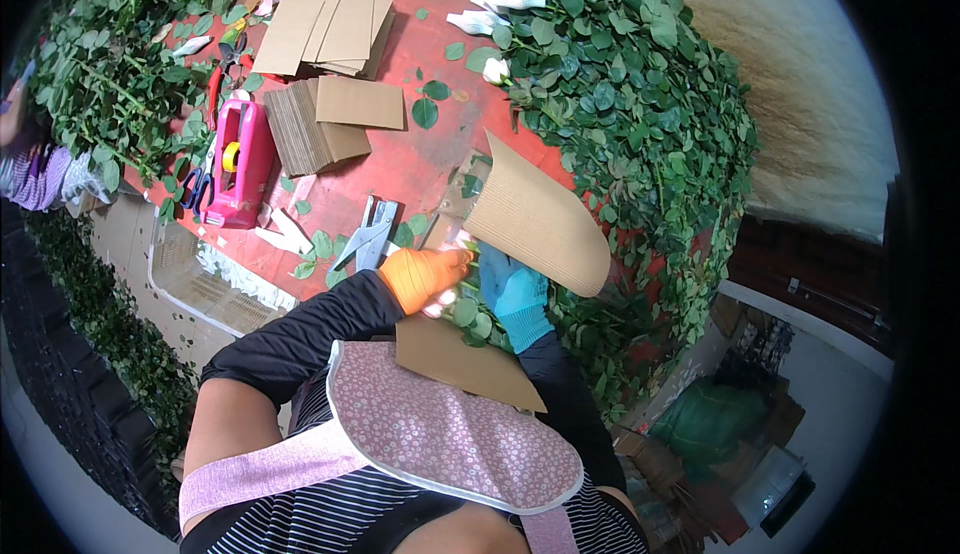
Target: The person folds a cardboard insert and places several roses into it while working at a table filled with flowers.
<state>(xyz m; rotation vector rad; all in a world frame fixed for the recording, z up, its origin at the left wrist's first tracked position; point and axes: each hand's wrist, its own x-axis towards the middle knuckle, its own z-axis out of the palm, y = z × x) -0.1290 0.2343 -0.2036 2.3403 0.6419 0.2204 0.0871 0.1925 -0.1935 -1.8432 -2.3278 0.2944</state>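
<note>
My left hand, in an orange glove, is closed on pale pink roses just in front of my apron. To its right, my right hand in a blue glove lies against the rose leaves; its fingertips are partly hidden. A corrugated cardboard sheet rises beyond and over the right hand, its right end curved. Nearer my body, a flat piece of brown cardboard lies under the leaves, against the apron. A grey metal plier stapler rests beside my left hand.
Left of centre are a pink tape dispenser, scissors, red-handled pruning shears and cardboard stacks. Many leafy rose stems, some heads in white netting, cover the right side. A plastic basket stands below the table's left edge.
</note>
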